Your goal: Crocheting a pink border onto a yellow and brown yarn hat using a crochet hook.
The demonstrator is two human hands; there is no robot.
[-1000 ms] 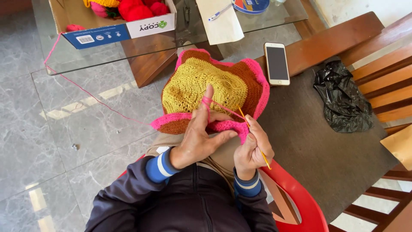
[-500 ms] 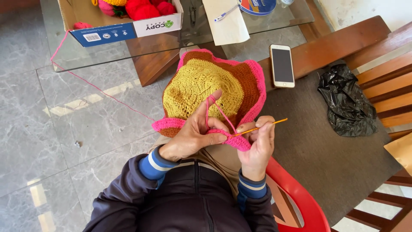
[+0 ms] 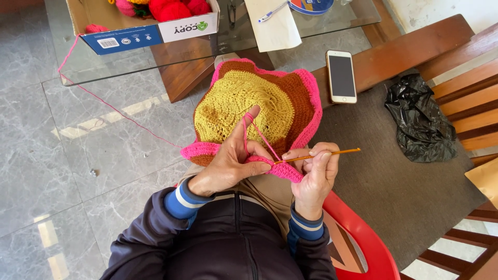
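While the left hand [image 3: 231, 163] pinches the pink rim of the round crocheted piece [image 3: 254, 106] on the lap, its forefinger raised with pink yarn [image 3: 104, 101] looped over it, the right hand [image 3: 314, 173] has its fingers closed on the crochet hook [image 3: 316, 155]. Should that taut strand snag on the cardboard box [image 3: 150, 26], a loop could slip off the hook. Beyond lie a glass surface [image 3: 228, 31], grey tiled floor, a phone [image 3: 341, 76] and a black bag [image 3: 420, 119].
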